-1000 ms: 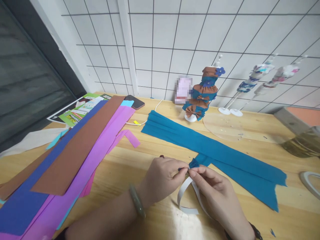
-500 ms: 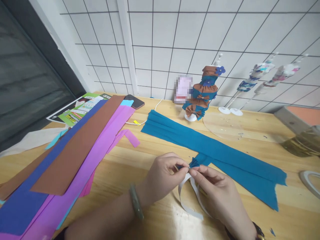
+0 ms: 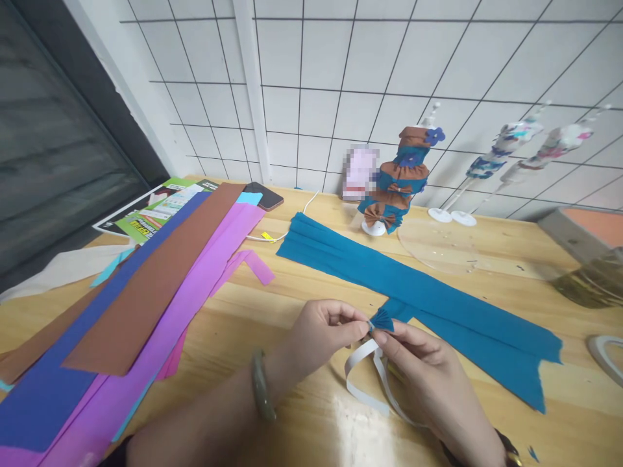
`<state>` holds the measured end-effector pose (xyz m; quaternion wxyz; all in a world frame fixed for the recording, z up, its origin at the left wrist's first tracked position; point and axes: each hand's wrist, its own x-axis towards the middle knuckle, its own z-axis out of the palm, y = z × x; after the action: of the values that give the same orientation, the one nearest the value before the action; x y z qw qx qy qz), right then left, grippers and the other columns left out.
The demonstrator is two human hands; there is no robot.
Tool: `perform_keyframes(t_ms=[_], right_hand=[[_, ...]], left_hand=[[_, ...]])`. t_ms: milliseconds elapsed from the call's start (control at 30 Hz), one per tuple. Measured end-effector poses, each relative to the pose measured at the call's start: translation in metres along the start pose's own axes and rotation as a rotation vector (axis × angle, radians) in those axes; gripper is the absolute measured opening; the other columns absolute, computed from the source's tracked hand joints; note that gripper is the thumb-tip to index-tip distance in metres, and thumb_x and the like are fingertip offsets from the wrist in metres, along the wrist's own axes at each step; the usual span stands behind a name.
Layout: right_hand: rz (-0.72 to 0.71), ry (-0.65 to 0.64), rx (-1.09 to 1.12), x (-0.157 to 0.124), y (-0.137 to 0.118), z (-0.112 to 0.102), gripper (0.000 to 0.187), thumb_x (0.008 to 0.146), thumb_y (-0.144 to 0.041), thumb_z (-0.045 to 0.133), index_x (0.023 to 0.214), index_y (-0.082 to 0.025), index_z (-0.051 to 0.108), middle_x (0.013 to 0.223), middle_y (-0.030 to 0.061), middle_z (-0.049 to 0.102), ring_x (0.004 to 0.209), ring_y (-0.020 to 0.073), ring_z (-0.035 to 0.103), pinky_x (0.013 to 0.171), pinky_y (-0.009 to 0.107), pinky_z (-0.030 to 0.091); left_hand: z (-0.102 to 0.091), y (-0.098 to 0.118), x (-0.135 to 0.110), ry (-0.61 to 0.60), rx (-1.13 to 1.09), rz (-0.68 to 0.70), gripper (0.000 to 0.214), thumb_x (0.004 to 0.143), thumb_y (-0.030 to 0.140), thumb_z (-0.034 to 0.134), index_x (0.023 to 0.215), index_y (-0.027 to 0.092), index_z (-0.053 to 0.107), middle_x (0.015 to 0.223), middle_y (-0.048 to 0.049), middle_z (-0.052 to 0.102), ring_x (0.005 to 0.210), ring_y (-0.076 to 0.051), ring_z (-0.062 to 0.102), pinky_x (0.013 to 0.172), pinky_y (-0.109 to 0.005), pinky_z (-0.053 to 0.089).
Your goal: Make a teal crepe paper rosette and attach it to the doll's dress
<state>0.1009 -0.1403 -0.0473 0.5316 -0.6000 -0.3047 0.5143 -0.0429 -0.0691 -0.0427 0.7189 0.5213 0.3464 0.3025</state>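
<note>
A small piece of pleated blue crepe paper, fanned out like one half of a bow, is held between my two hands. My left hand pinches its gathered narrow end with thumb and forefinger; those fingertips partly hide what lies there. From the right, my right hand grips the paper near the fan's lower edge, its fingers closed. A narrow white strip hangs in a loop below the pinch, its other part passing behind my right hand. Just beyond lies a long blue crepe paper sheet.
Strips of brown, blue and purple crepe paper overlap at the left. A phone and a white cable lie at the back. Decorated figures on stands, including a brown-and-blue one, line the wall. A tape roll sits far right.
The pleated fan has turned to the right and shows more of its folds. My left fingertips have shifted slightly, and the white loop swings a little left. The whole view has shifted slightly.
</note>
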Motion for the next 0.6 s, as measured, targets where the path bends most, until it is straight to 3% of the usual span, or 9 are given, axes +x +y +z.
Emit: perform_keyframes(t_ms=[400, 500, 600], right_hand=[[-0.002, -0.056, 0.036, -0.0004, 0.0000, -0.0008, 0.013, 0.065, -0.030, 0.074, 0.071, -0.022, 0.066, 0.065, -0.0028, 0.064, 0.064, 0.0098, 0.054, 0.061, 0.017, 0.043], [0.058, -0.050, 0.106, -0.0012, -0.0014, -0.0005, 0.015, 0.063, -0.027, 0.076, 0.072, -0.022, 0.065, 0.064, -0.0033, 0.063, 0.060, 0.0084, 0.052, 0.056, 0.016, 0.041], [0.128, -0.058, 0.186, -0.0018, -0.0047, 0.0012, 0.017, 0.061, -0.026, 0.077, 0.071, -0.021, 0.064, 0.061, -0.0040, 0.061, 0.056, 0.0073, 0.051, 0.053, 0.016, 0.039]], left_hand=[[-0.0015, 0.0005, 0.0010, -0.054, 0.009, -0.054, 0.017, 0.068, 0.027, 0.064, 0.075, 0.011, 0.064, 0.060, -0.0003, 0.057, 0.053, -0.007, 0.048, 0.052, -0.019, 0.038], [0.0006, 0.0003, -0.0006, 0.011, 0.170, 0.097, 0.012, 0.072, 0.023, 0.059, 0.076, 0.013, 0.063, 0.070, -0.0030, 0.063, 0.061, -0.010, 0.054, 0.058, -0.021, 0.042], [0.0012, 0.0010, -0.0013, 0.115, 0.552, 0.450, 0.009, 0.074, 0.015, 0.055, 0.071, 0.015, 0.063, 0.071, -0.0035, 0.064, 0.066, -0.012, 0.056, 0.063, -0.024, 0.042]])
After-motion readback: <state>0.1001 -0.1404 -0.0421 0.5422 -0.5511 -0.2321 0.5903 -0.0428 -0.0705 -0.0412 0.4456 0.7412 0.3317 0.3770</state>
